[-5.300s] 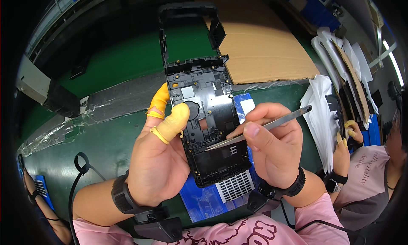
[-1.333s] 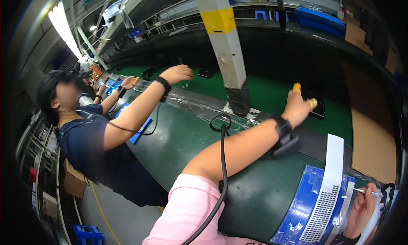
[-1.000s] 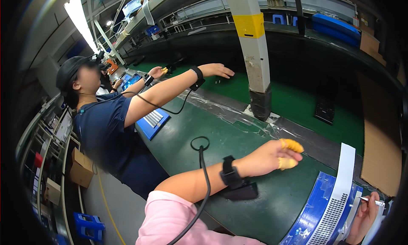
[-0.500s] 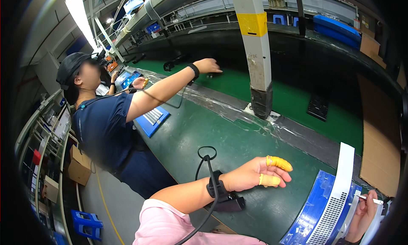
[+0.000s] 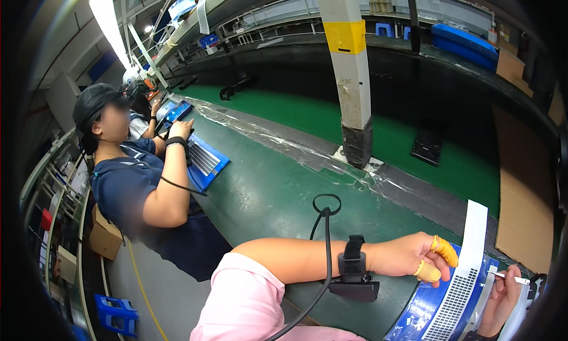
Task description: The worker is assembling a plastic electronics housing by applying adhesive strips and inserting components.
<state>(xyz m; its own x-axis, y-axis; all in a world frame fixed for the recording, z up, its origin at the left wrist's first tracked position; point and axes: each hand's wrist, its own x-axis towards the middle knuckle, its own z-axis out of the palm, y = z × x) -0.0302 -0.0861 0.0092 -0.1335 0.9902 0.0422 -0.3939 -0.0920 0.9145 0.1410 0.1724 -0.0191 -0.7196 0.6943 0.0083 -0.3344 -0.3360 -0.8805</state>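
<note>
My left hand hovers at the left edge of a blue board, yellow cots on its thumb and a finger. Its fingers are apart, with nothing between them. On the board lies a long white strip with rows of small black pads; its plain upper end sticks out past the board. At the far right my right hand grips slim pale tweezers, their tip pointing left over a narrow light strip on the board. The picture's rim hides part of this hand.
A cable loops beside my left forearm. A taped pillar rises behind the green bench. Cardboard stands at the right. To the left a co-worker works at another blue board.
My left hand has moved right, from above the bench to the blue board's edge. The co-worker's outstretched arm has drawn back to their own board. My right hand has barely moved.
</note>
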